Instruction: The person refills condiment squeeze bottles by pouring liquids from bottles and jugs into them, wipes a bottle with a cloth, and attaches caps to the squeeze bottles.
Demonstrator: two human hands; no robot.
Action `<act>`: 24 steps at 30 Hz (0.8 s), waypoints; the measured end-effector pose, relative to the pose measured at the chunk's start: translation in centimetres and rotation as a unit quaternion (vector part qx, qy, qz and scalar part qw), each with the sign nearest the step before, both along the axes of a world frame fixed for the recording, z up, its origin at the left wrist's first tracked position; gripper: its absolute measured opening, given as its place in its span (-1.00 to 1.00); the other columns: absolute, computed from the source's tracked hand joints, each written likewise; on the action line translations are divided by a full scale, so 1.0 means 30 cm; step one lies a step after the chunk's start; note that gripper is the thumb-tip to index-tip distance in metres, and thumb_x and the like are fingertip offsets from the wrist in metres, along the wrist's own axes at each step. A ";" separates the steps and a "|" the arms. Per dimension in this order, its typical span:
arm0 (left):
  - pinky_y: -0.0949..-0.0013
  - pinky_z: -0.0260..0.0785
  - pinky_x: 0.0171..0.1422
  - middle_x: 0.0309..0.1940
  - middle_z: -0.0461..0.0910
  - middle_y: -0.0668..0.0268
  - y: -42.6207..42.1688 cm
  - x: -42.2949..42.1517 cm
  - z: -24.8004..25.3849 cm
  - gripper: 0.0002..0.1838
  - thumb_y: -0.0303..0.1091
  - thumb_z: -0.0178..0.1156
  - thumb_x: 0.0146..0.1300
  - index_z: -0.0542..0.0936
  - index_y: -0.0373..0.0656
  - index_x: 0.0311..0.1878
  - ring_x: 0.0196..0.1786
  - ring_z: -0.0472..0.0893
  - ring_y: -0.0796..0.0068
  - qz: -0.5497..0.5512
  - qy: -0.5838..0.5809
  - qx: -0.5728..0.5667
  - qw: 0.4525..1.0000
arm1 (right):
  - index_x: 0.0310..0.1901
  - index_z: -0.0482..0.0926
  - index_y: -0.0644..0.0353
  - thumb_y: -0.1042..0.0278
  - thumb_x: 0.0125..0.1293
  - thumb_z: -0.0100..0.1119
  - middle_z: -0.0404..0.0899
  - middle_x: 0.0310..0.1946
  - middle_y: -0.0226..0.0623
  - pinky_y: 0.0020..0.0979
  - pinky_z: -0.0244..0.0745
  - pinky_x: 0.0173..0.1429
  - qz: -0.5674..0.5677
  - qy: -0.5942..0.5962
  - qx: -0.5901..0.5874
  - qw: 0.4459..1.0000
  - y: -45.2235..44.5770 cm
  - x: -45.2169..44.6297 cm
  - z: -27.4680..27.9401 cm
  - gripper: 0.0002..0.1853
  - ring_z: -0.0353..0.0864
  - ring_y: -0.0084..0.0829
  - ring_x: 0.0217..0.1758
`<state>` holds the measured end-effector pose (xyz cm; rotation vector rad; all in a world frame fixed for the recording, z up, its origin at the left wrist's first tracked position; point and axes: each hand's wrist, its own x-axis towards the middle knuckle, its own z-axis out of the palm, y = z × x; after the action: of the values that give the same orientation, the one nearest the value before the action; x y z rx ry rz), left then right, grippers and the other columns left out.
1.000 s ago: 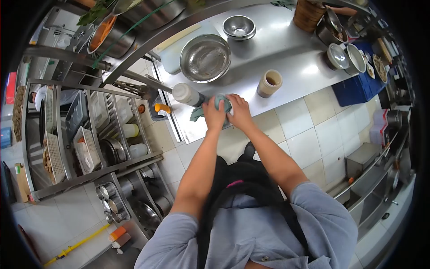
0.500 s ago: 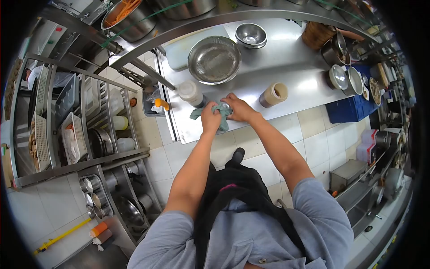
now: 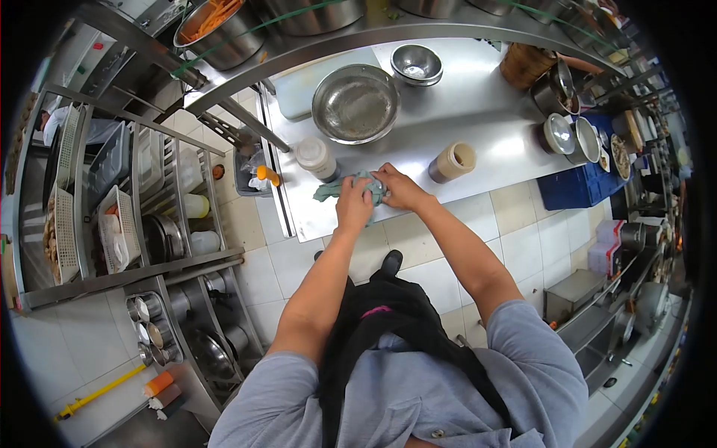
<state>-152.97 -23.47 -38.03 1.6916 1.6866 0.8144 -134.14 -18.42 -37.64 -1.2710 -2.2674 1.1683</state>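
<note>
Over the front edge of the steel counter, my left hand (image 3: pixel 354 204) is closed on a crumpled green cloth (image 3: pixel 328 191), whose end spreads out to the left. Close beside it, my right hand (image 3: pixel 402 190) curls its fingers around a small shiny object, partly wrapped in the cloth; its kind is hidden. Just left of the cloth stands a capped translucent container (image 3: pixel 314 155) with dark contents. To the right of my hands is an open plastic jar (image 3: pixel 452 163) with brown contents.
A wide metal bowl (image 3: pixel 356 104) sits behind my hands, with smaller stacked bowls (image 3: pixel 416 64) farther back. A steel shelf (image 3: pixel 418 28) crosses above the counter (image 3: pixel 489 101). Pots and a blue bin (image 3: pixel 571 188) stand at the right; a rack with baskets (image 3: pixel 119 228) is at the left.
My fingers have shifted slightly on the cloth, and the shiny object between my hands is more covered now. The view has moved a little; the containers and bowls stay in place.
</note>
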 end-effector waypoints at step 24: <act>0.19 0.44 0.35 0.11 0.62 0.05 -0.133 0.003 0.056 -0.61 -0.60 0.15 0.22 0.67 -0.16 0.12 0.23 0.63 0.02 -0.016 -0.126 0.073 0.989 | 0.14 0.65 0.15 0.20 -0.07 0.54 0.55 -0.09 -0.14 -0.14 0.59 0.12 -0.109 -0.004 0.071 0.991 -0.150 0.018 0.121 -0.36 0.64 -0.07 0.02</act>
<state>-152.86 -27.47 -36.35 1.6276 1.4541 1.1093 -133.61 -22.92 -34.01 -1.4263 -2.1098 0.9117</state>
